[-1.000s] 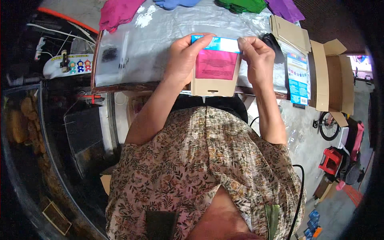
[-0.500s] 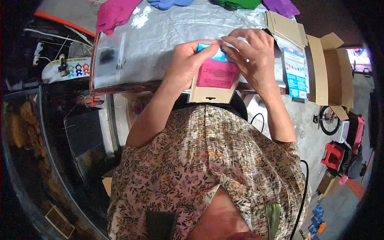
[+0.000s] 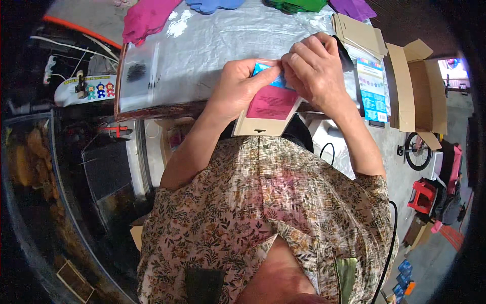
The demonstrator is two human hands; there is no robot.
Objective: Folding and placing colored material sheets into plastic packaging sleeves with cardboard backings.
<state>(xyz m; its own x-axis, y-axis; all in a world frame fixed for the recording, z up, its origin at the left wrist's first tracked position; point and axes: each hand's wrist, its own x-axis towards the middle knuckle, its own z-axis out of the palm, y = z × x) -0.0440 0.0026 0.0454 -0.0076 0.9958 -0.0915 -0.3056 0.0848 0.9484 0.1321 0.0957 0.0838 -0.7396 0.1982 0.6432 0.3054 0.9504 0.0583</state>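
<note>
From my remote seat I see one packet (image 3: pixel 273 104), blue-banded with a pink panel on tan card, held at the near edge of the table (image 3: pixel 197 76), its lower end jutting past that edge towards the person.

The left hand (image 3: pixel 234 91) grips it, thumb pressed across the blue band; the fingers behind are hidden from me. The right hand (image 3: pixel 314 71) has its fingers curled in at the band's right end; whether they pinch it or only rest there I cannot tell.

My worry is the left thumb: were it to slacken, I judge the packet could tip off the table's near edge, since its lower end has nothing under it. Uneven pressure from the right fingers might also crease or skew the band, and that hand blocks my view of the corner.

My count: two hands, one packet. Along the table's far side, four coloured piles: one pink (image 3: pixel 149 19) at the left, then one blue (image 3: pixel 215 5), one green (image 3: pixel 296 5), one purple (image 3: pixel 353 7). At the table's right end, one stack of tan cards (image 3: pixel 357 35), too overlapped to number, and one blue-and-white leaflet stack (image 3: pixel 373 91), likewise. Just beyond the table's right end, one open box (image 3: pixel 400 86).
</note>
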